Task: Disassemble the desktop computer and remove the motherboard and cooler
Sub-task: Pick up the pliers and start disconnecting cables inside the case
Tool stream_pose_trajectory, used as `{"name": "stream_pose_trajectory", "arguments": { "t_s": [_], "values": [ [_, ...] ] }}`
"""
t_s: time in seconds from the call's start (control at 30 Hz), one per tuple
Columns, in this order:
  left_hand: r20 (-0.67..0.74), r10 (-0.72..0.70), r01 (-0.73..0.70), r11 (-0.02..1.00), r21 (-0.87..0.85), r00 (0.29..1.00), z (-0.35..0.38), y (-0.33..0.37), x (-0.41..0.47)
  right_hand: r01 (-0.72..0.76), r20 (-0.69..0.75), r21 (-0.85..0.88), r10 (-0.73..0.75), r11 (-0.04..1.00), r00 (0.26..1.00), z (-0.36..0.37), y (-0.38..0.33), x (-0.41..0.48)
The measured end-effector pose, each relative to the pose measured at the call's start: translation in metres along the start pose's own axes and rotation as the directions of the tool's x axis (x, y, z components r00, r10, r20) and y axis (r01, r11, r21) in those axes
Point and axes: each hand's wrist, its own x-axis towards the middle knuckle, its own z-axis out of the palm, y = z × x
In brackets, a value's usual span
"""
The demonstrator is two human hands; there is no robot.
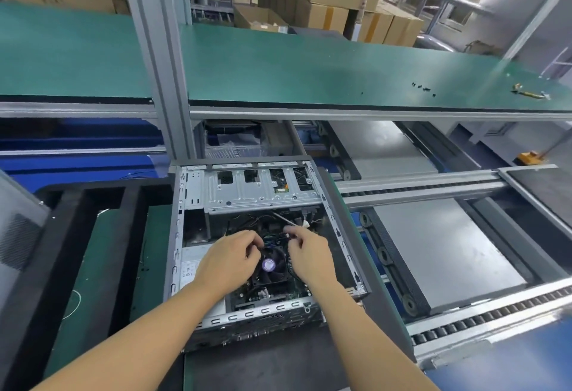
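An open desktop computer case (198,276) lies flat on the bench, its side panel off. Inside, a black cooler fan with a purple hub sticker (268,264) sits on the dark motherboard (269,293). My left hand (229,262) is over the fan's left edge with fingers curled at its top corner. My right hand (308,254) is at the fan's right side, its fingertips pinching a small white cable connector (288,233). Black wires run from there toward the drive cage (263,188) at the far end. What the left fingers hold is hidden.
A green shelf (340,68) above holds several small black screws (422,87) and a yellowish tool (529,92). Black foam packing (93,205) lies left of the case. A roller conveyor (464,322) with grey pallets (445,251) runs on the right. Cardboard boxes stand behind.
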Motion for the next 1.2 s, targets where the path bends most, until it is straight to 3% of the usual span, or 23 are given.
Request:
{"name": "stream_pose_trajectory", "arguments": {
  "t_s": [0.07,0.13,0.2,0.27,0.33,0.4,0.5,0.57,0.73,0.97,1.1,1.2],
  "values": [
    [-0.025,-0.103,0.093,0.957,-0.275,0.994,-0.009,0.002,0.000,0.059,0.031,0.224,-0.067,0.973,0.997,0.006,-0.014,-0.010],
    [-0.035,-0.203,0.152,0.824,-0.546,0.978,-0.023,0.000,-0.003,-0.068,0.143,0.480,-0.002,0.875,0.990,0.014,-0.032,-0.019],
    [-0.050,-0.254,0.162,0.743,-0.649,0.966,-0.038,-0.009,-0.013,-0.243,0.289,0.705,0.043,0.667,0.956,0.024,-0.050,-0.023],
    [-0.101,-0.283,0.142,0.721,-0.679,0.954,-0.055,-0.022,-0.028,-0.346,0.405,0.805,-0.019,0.481,0.914,0.035,-0.072,-0.028],
    [-0.165,-0.326,0.119,0.697,-0.707,0.931,-0.073,-0.039,-0.048,-0.411,0.478,0.824,-0.090,0.390,0.874,0.053,-0.098,-0.040],
    [-0.217,-0.364,0.103,0.686,-0.720,0.906,-0.092,-0.057,-0.071,-0.426,0.527,0.800,-0.155,0.422,0.836,0.075,-0.131,-0.058],
    [-0.266,-0.454,0.130,0.672,-0.729,0.851,-0.116,-0.097,-0.115,-0.314,0.575,0.696,-0.239,0.646,0.782,0.118,-0.183,-0.094],
    [-0.281,-0.528,0.172,0.653,-0.738,0.801,-0.131,-0.129,-0.149,-0.253,0.611,0.631,-0.270,0.734,0.744,0.151,-0.212,-0.121],
    [-0.269,-0.632,0.260,0.616,-0.743,0.727,-0.174,-0.218,-0.246,-0.349,0.704,0.555,-0.202,0.755,0.681,0.232,-0.271,-0.187],
    [-0.203,-0.772,0.418,0.522,-0.744,0.602,-0.214,-0.325,-0.392,-0.360,0.803,0.437,-0.176,0.824,0.570,0.344,-0.341,-0.286],
    [-0.153,-0.863,0.463,0.399,-0.791,0.482,-0.226,-0.373,-0.471,-0.345,0.860,0.372,-0.181,0.862,0.477,0.400,-0.368,-0.340],
    [-0.075,-0.934,0.531,0.263,-0.806,0.350,-0.227,-0.400,-0.525,-0.398,0.905,0.313,-0.144,0.862,0.399,0.436,-0.384,-0.377]
  ]
}}
